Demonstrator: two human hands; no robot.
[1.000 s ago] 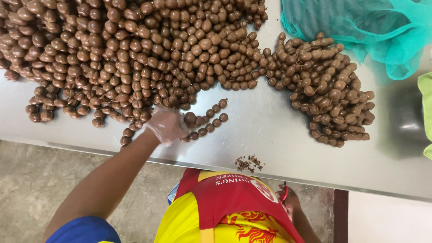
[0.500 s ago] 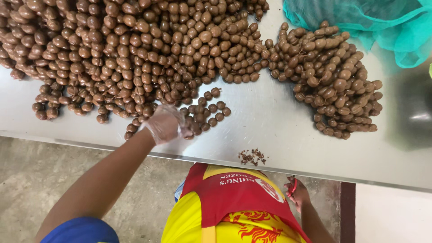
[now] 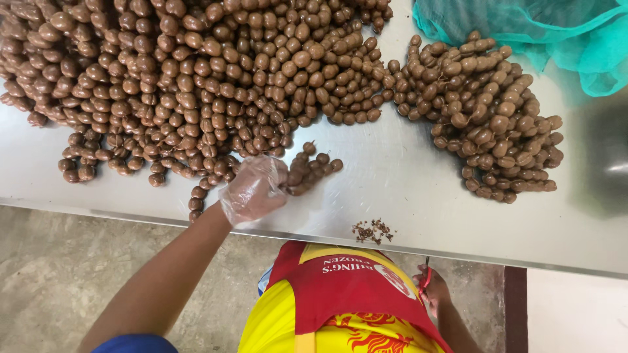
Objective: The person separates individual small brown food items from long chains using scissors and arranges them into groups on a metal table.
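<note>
From the head camera, looking straight down: the left hand, wrapped in a thin clear plastic glove, is out over the shiny steel table with its fingers curled round a short string of small round brown fruits, closed on the near end while the rest of the cluster trails off to the right on the metal. That little bunch sits just clear of the big heap of brown fruits filling the upper left, so it looks singled out from the mass. Over to the right lies a separate smaller pile of the same brown fruits, kept apart by a bare strip of steel, with a teal mesh net bag bunched at the top right corner. Near the table edge sits a scatter of dark brown crumbs, likely trimmings. Down below the edge, the right hand hangs beside the red and yellow apron, fingers wrapped on a small red-handled tool, held low and out of the way.
</note>
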